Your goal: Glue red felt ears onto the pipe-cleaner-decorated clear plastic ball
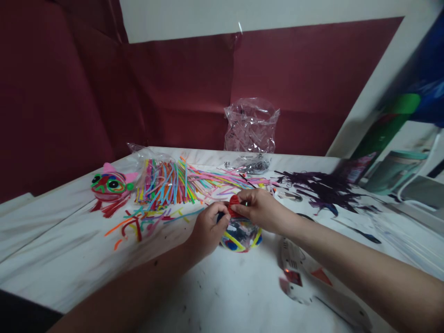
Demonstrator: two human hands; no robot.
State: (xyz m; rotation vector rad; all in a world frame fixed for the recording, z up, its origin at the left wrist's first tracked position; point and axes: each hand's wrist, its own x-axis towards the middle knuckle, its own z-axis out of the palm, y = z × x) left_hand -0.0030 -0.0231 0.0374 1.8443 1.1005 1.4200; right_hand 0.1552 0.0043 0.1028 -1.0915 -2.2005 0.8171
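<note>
My right hand [258, 207] pinches a small red fuzzy piece [235, 203] between thumb and fingers. My left hand [210, 225] meets it from the other side, its thumb and forefinger closed at the red piece's left edge. Just below both hands sits a rounded craft figure [240, 234], dark and shiny in the middle, with yellow outlines and blue patches. The fingers hide its top. At the far left stands a finished-looking animal figure [110, 185] in red and green, with pink ears and large eyes.
Many coloured pipe cleaners [169, 182] lie behind the hands, with loose cut bits [133, 226] at left. A clear plastic bag [251, 127] stands at the back. Dark purple strips [322, 187] are piled right. A white device [294, 273] with an orange light lies under my right forearm.
</note>
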